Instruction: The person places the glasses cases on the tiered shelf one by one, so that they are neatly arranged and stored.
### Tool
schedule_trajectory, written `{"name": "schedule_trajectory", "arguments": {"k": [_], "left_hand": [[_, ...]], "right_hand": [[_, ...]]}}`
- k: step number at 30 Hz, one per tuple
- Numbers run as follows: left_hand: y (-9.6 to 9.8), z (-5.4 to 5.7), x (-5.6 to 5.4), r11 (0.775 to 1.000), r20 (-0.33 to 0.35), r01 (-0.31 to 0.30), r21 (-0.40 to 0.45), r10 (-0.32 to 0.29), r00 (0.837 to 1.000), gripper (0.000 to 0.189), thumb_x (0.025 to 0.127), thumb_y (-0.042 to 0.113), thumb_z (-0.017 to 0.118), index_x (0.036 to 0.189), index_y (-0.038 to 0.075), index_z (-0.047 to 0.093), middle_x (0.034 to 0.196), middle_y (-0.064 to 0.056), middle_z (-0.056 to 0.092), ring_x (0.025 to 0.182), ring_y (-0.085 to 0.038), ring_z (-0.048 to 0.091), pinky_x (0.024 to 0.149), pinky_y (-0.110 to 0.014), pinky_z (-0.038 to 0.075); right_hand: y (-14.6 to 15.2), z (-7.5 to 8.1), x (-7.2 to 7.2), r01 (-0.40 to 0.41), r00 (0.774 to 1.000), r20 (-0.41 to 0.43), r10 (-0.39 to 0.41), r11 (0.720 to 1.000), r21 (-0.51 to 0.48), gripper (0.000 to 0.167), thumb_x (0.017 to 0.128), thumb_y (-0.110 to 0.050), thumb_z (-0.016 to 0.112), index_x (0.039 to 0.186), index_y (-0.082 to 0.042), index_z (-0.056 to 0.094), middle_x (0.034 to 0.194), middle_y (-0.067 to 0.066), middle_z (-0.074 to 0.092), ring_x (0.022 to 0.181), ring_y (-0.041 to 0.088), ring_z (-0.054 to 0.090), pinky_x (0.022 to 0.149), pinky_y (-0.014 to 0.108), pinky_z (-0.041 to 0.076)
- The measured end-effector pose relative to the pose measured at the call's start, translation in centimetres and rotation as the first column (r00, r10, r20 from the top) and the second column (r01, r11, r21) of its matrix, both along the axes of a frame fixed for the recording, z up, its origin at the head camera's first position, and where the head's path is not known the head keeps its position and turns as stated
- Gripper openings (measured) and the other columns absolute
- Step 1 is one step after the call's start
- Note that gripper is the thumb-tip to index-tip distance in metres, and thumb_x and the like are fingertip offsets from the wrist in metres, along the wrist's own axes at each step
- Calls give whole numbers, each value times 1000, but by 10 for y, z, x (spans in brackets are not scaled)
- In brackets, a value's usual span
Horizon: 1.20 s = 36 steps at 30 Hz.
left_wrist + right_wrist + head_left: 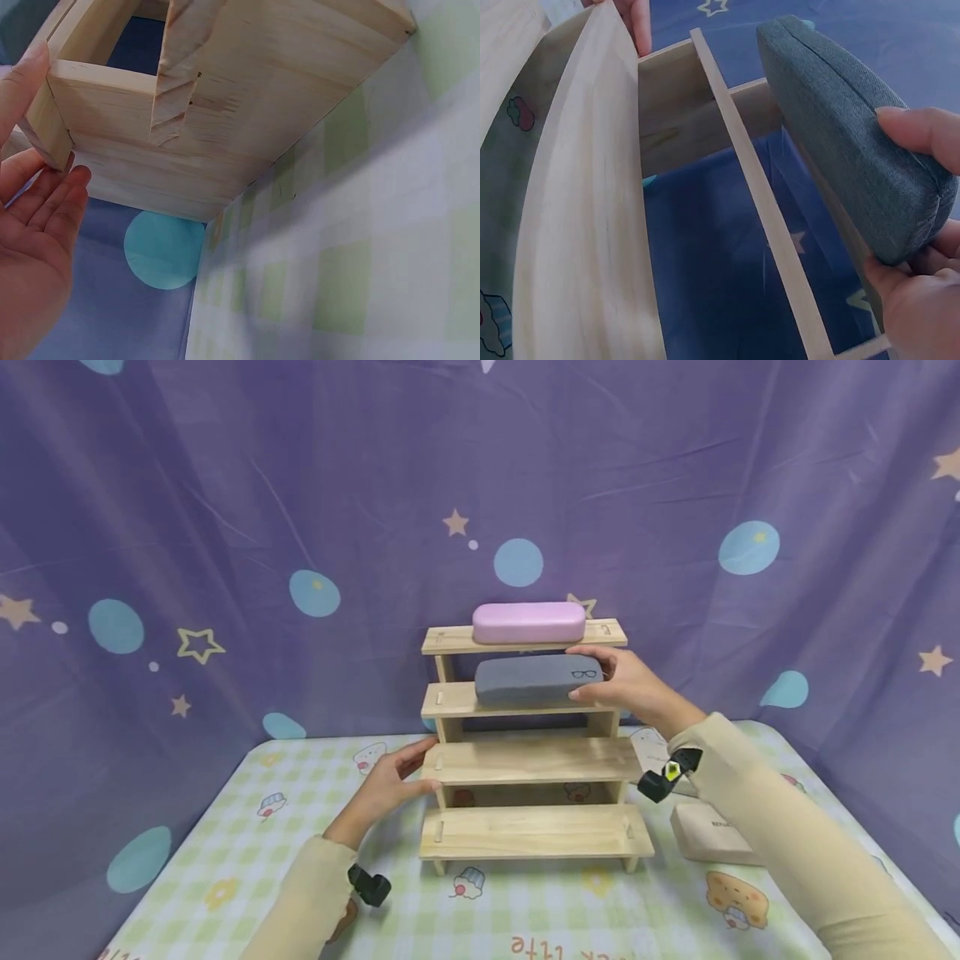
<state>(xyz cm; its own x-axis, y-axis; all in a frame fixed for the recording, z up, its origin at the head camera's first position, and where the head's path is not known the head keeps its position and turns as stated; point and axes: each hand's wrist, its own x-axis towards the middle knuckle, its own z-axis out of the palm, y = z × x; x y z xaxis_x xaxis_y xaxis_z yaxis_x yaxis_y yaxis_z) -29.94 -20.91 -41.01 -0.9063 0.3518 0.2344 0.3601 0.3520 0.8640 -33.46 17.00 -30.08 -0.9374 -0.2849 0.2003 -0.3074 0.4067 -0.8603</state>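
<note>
A four-tier wooden display shelf (528,762) stands on the table. My right hand (630,687) holds the right end of a grey-blue glasses case (525,681) at the second tier from the top. Thumb and fingers press its opposite sides in the right wrist view, where the case (840,127) shows a denim-like cloth surface; whether it bears on the board I cannot tell. On the top tier lies a pink glasses case (528,623). At the shelf's left end, my left hand (390,785) grips the third board from the top, thumb and fingers on either side of it.
A beige pouch (708,833) with dark lettering lies right of the shelf, under my right forearm. Behind it a pale item (649,747) is partly hidden by my wrist. A green checked cloth (247,852) covers the table; a purple curtain (375,485) hangs behind.
</note>
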Motion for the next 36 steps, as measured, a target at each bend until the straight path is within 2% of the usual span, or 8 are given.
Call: {"name": "schedule_trajectory", "arguments": {"k": [3,5,8,10,13,24,31,36], "left_hand": [[0,0,0,1000,-15,11,-1,-11,1000,70,79,11,76,139,-3,43,143,-20,42,133,-35,36,111,-46,28],[0,-1,0,1000,-11,11,3,-11,1000,69,80,11,76,139,-3,43,143,-19,42,133,-35,37,111,-46,29],[0,-1,0,1000,0,13,10,-13,1000,69,80,10,76,140,-2,43,143,-18,42,133,-33,38,111,-45,29],[0,-2,0,1000,1,13,11,-13,1000,70,80,11,76,140,-1,42,143,-17,42,133,-33,37,111,-45,29],[-1,-2,1,1000,-4,16,16,-16,1000,70,80,11,76,140,-1,42,144,-17,42,133,-33,37,111,-46,28],[0,-1,1,1000,13,5,7,-5,1000,70,81,11,75,141,0,41,144,-16,41,133,-33,38,112,-46,28],[6,16,12,1000,17,27,-1,-27,999,68,82,6,73,139,-8,39,142,-24,40,131,-41,37,110,-52,28],[3,9,6,1000,30,12,-6,-12,999,68,81,8,74,141,-1,41,144,-19,41,132,-36,38,111,-48,28]], "right_hand": [[-8,0,-6,9,1000,2,-9,1000,19,70,72,-20,80,136,-20,51,70,1,23,61,18,30,57,28,33],[-13,0,-8,0,1000,-7,0,1000,15,70,71,-18,81,135,-18,52,77,0,36,68,18,36,63,28,37],[-20,-1,-10,-29,1000,0,29,1000,-11,71,70,-14,81,134,-14,52,101,6,52,85,20,44,79,30,42],[-23,-2,-12,-40,999,0,40,999,-28,71,70,-12,81,134,-11,52,123,8,52,100,19,44,92,33,40],[-25,-4,-16,-43,999,21,44,998,-39,72,70,-11,81,135,-9,51,133,11,49,110,21,43,101,39,37],[-17,-12,-26,-54,997,56,58,996,-71,73,71,-8,80,136,-4,48,136,11,47,113,21,42,102,38,36],[-13,-13,-28,-89,993,70,90,996,-28,72,74,-11,80,137,-5,47,129,15,53,111,24,49,100,38,40],[-13,-11,-28,-105,991,86,105,994,-9,73,76,-11,79,139,-4,44,133,15,51,115,24,47,103,39,39]]}}
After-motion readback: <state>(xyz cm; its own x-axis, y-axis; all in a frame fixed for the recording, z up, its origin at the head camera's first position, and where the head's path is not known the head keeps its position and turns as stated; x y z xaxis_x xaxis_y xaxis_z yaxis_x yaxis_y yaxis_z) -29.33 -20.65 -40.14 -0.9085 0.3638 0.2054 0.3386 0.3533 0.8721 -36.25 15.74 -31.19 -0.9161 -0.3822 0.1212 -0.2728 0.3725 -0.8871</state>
